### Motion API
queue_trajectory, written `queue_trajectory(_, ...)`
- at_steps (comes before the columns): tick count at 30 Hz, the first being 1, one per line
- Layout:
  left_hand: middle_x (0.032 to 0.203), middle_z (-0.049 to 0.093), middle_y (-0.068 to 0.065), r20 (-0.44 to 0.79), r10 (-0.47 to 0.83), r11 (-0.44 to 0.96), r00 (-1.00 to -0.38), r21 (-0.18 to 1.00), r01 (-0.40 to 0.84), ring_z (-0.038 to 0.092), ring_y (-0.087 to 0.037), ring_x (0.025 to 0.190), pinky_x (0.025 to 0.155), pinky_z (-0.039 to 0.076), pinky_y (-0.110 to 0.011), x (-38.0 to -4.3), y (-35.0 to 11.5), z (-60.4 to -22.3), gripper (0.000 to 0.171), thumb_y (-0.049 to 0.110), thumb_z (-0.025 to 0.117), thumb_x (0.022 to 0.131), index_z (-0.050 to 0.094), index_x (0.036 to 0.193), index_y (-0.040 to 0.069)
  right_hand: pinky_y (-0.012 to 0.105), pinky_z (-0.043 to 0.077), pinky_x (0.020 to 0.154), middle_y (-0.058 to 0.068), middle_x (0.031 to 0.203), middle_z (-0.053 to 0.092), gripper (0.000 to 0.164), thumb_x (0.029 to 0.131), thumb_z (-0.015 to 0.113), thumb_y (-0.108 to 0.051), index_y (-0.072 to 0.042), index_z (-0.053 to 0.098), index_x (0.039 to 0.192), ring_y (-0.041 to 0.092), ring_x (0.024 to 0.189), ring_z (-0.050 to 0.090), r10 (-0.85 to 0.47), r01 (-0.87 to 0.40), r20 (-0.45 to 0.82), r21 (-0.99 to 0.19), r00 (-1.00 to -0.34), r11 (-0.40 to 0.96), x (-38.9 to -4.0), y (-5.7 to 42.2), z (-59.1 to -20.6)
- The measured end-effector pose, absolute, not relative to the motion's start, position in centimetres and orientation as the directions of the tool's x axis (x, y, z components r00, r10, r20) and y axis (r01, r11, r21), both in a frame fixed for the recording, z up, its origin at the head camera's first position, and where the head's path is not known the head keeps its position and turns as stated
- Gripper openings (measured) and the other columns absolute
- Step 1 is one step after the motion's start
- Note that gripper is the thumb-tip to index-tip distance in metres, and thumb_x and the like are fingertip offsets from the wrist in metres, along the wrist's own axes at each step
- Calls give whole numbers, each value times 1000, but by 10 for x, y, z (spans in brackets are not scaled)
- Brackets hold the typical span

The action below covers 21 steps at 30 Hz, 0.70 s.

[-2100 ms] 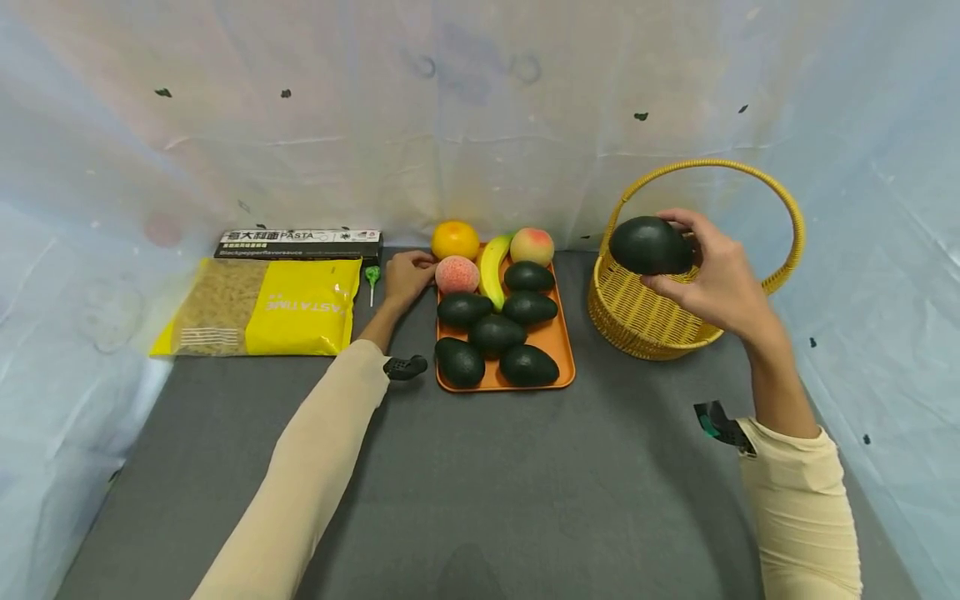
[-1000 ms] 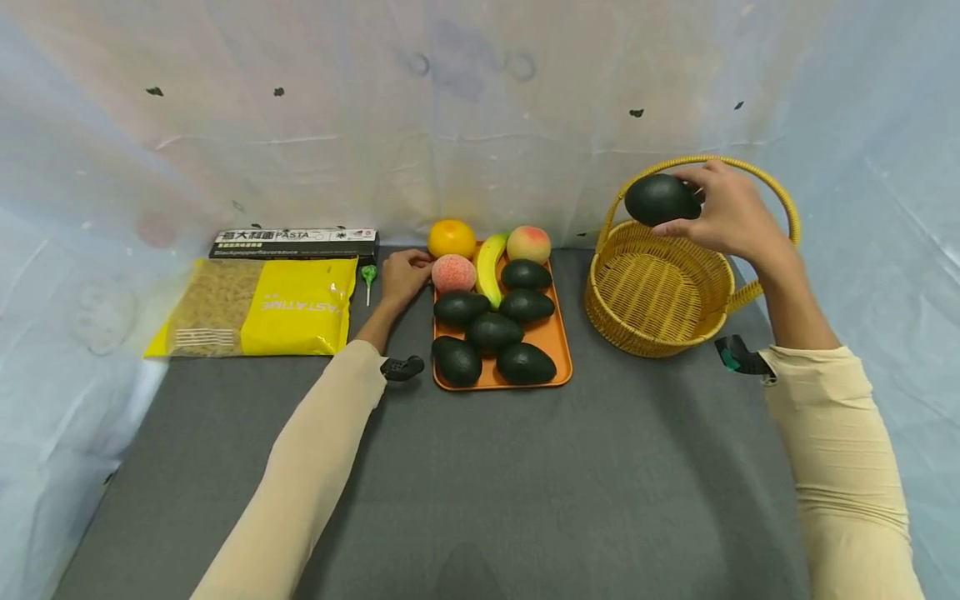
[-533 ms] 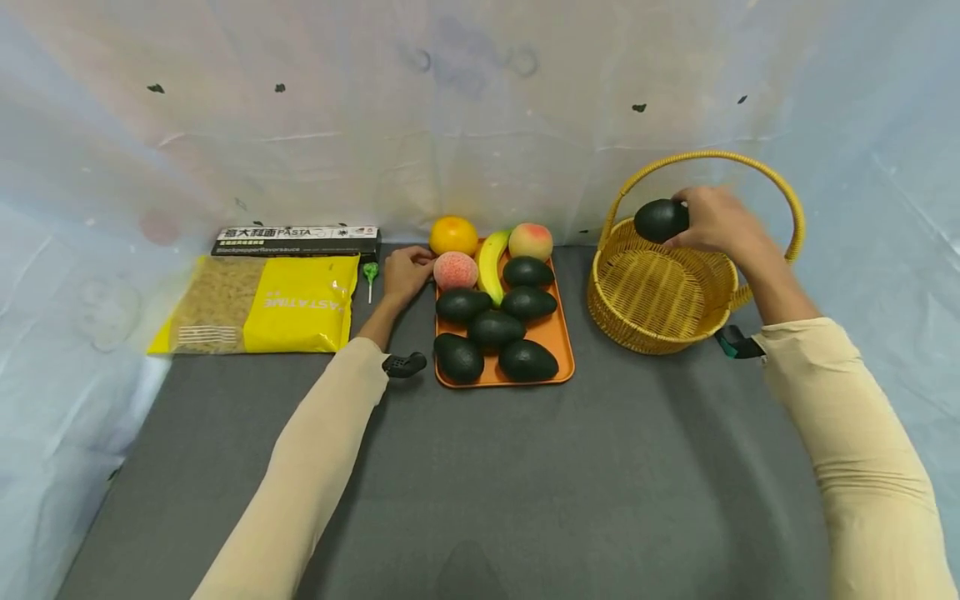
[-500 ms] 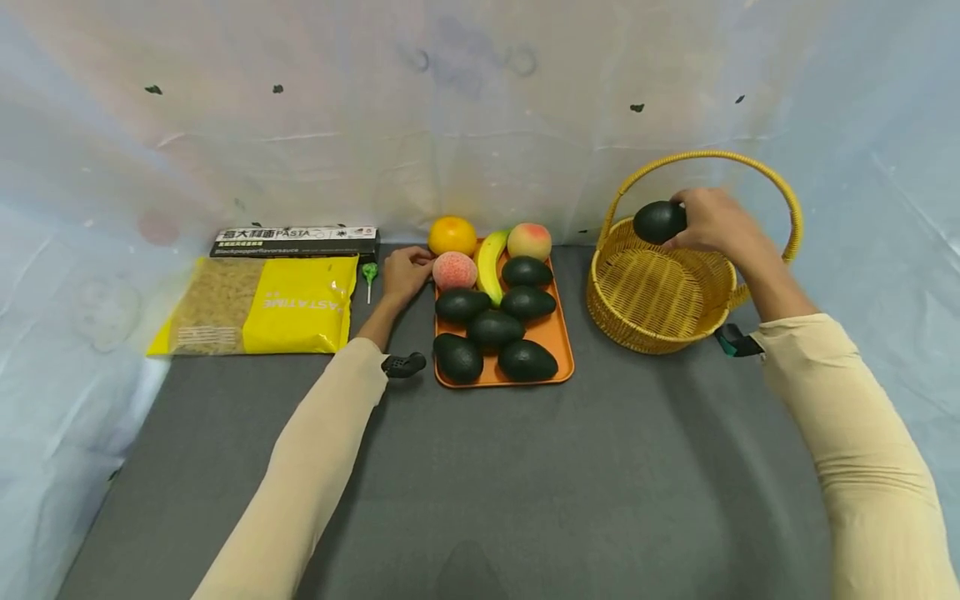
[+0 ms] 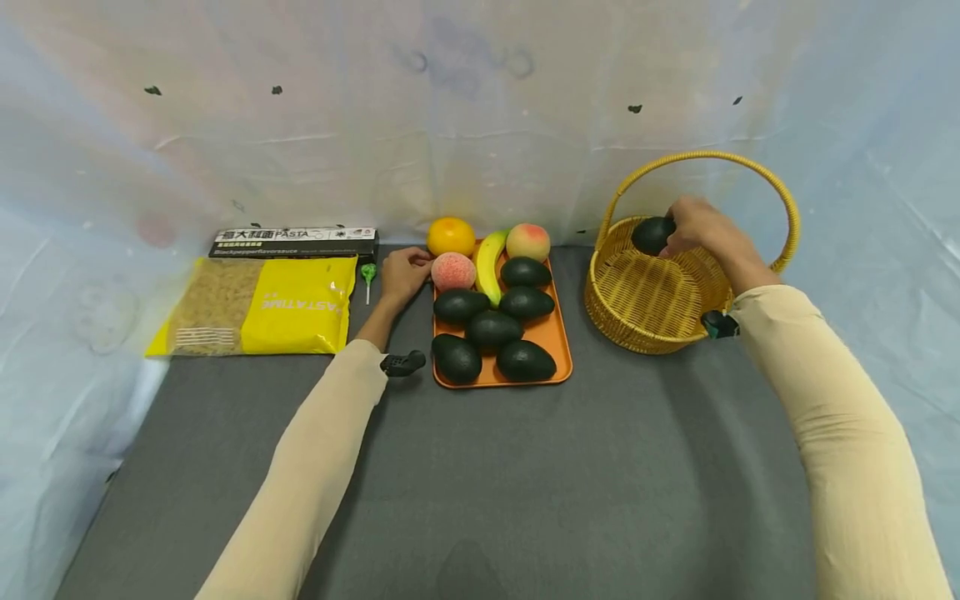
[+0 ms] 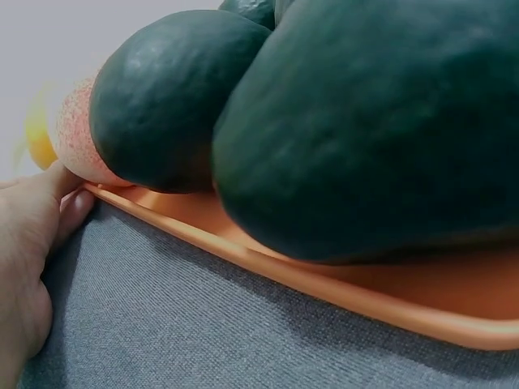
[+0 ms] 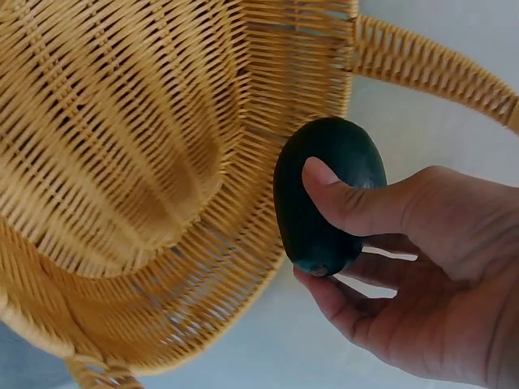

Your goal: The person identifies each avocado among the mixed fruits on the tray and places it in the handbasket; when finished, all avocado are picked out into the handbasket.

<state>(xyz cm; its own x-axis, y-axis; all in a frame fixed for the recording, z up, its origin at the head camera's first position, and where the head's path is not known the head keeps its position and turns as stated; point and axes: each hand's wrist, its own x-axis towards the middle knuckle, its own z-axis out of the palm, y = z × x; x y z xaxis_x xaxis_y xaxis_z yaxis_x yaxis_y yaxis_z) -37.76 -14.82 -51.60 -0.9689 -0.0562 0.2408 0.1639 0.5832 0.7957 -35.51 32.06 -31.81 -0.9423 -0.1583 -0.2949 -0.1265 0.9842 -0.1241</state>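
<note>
In the head view, the right grip (image 5: 697,227) holds an avocado (image 5: 651,237) at the far side of the wicker basket (image 5: 628,329), while the left grip (image 5: 405,273) meets the orange tray (image 5: 557,336) beside a pink speckled fruit (image 5: 453,272). The left wrist view shows that grip at the tray's rim, though I cannot tell whether it pinches. In the right wrist view, thumb (image 7: 353,204) and fingers (image 7: 331,300) clasp the avocado.
</note>
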Motion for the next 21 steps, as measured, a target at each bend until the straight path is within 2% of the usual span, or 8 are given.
queue_trajectory(5,100,81,-18,254,-68,597,-965,786,164,76,-32,89,84,57,-39,-377,-149,-517,29,29,76,94,80,106,4,40,45,68,18,84,58,39,83,84,-10,16,62,102,30,76,51,-147,-110,-308,-135,-940,985,-364,326,-334)
queue_trajectory(7,100,80,-18,250,-69,600,-966,784,160,75,-31,89,84,57,-38,-377,-149,-517,29,30,76,94,80,106,4,38,44,66,16,81,56,35,81,85,-7,14,62,96,29,74,50,-148,-112,-294,-137,-944,984,-367,329,-343)
queue_trajectory(13,100,80,-19,243,-59,582,-968,797,164,76,-32,90,84,59,-40,-377,-147,-516,29,28,76,95,79,107,2,42,43,70,19,85,54,36,83,84,-9,10,57,97,32,78,49,-114,-79,-285,-131,-952,988,-367,337,-368)
queue_trajectory(16,101,80,-19,234,-48,570,-971,805,166,77,-33,91,85,59,-42,-376,-144,-515,29,27,76,95,79,108,2,41,39,69,12,78,47,31,85,82,-8,4,54,90,28,74,45,-84,-37,-289,-164,-954,986,-365,339,-375)
queue_trajectory(19,100,81,-19,234,-42,570,-971,804,169,78,-32,91,86,60,-43,-377,-142,-518,28,27,77,95,79,107,2,40,37,68,4,72,40,34,86,82,-9,-2,50,81,25,71,41,-81,-28,-287,-185,-954,982,-365,341,-379)
queue_trajectory(21,100,81,-18,238,-42,571,-970,803,172,78,-32,90,86,60,-44,-377,-141,-520,28,27,77,94,80,106,2,42,38,69,5,71,40,35,87,82,-10,-2,49,80,27,72,42,-98,-46,-285,-181,-954,982,-366,342,-383)
